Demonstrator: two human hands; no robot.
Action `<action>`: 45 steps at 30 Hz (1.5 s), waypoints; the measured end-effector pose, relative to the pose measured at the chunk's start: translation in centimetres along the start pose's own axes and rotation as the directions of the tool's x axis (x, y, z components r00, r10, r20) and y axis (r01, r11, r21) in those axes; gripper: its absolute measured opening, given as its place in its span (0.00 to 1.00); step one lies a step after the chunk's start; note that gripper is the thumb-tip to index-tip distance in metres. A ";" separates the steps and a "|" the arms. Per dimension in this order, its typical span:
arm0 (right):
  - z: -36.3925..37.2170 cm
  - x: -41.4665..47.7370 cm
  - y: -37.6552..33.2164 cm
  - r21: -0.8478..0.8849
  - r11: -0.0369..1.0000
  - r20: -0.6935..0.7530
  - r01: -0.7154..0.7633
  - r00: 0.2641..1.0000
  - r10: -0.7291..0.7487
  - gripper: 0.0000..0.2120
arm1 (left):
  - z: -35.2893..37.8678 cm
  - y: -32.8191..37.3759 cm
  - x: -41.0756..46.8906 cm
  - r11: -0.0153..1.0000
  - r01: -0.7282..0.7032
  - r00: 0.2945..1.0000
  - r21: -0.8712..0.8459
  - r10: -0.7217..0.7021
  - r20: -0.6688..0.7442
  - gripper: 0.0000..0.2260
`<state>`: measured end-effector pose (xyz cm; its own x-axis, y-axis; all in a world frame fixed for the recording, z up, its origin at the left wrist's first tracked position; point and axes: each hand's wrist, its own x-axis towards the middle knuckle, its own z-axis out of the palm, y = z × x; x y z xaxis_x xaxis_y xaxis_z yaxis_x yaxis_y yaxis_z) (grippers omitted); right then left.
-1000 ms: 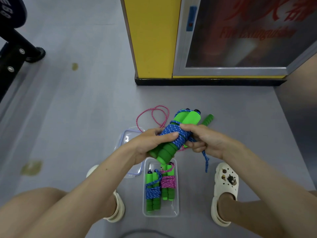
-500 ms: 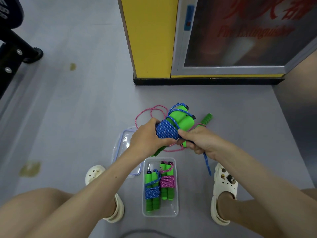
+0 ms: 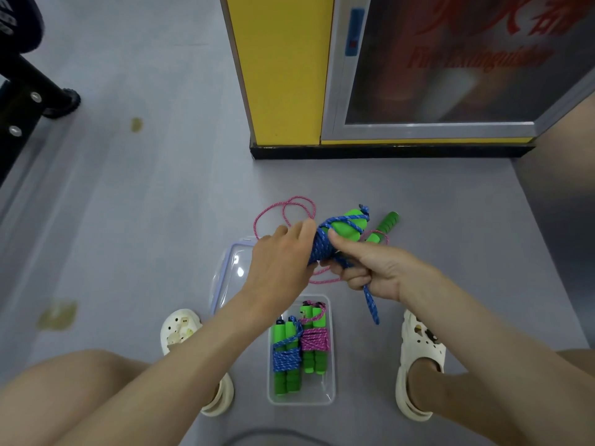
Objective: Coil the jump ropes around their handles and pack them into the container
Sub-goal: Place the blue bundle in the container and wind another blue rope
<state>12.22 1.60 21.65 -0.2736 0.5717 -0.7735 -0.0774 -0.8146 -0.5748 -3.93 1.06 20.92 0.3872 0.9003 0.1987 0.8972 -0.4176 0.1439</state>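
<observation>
A blue speckled braided jump rope (image 3: 320,247) is held above the grey floor (image 3: 128,220), coiled round its pair of green foam handles (image 3: 351,225), whose far ends point away and to the right. The left hand (image 3: 283,262) is reached forward with its back turned up. Its fingers are lightly bent over the near side of the coil and the near ends of the handles are covered by the palm; the thumb is hidden. The right hand (image 3: 376,273) is brought in from the right: its thumb is pressed on top of the coil, its other fingers are curled under, and the rope's loose tail (image 3: 372,304) is gripped there and left hanging below the fist.

Under the hands a clear rectangular plastic container (image 3: 330,392) is set on the floor between two white perforated clogs (image 3: 418,349). Two wrapped bundles are laid in it side by side, a blue-wound one (image 3: 286,357) on the left and a pink-wound one (image 3: 314,339) on the right. A clear lid with a blue rim (image 3: 225,275) is lying just beyond the container to the left. A loose pink cord jump rope (image 3: 289,206) with a green ribbed handle (image 3: 388,220) is spread on the floor beyond the hands
</observation>
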 end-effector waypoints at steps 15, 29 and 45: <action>0.2 -0.7 -1.3 -0.126 0.978 -0.161 0.164 0.970 -0.183 0.16 | -1.7 -0.1 0.8 0.395 0.561 0.825 -0.728 -0.185 0.535 0.21; 0.0 -1.6 -1.4 -0.060 0.951 0.041 0.304 0.952 -0.302 0.13 | -2.0 -0.7 0.8 0.303 0.622 0.766 -0.722 -0.045 0.641 0.28; 0.5 -0.6 -0.7 -0.104 0.962 -0.146 0.253 0.953 -0.266 0.11 | -0.8 -0.1 0.5 0.844 0.418 0.877 -0.336 -0.278 0.393 0.37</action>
<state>11.98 1.77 22.59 -0.1003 0.7758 -0.6230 -0.0442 -0.6290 -0.7762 -3.99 1.40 21.81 0.1740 0.9534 -0.2464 0.8474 -0.0175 0.5307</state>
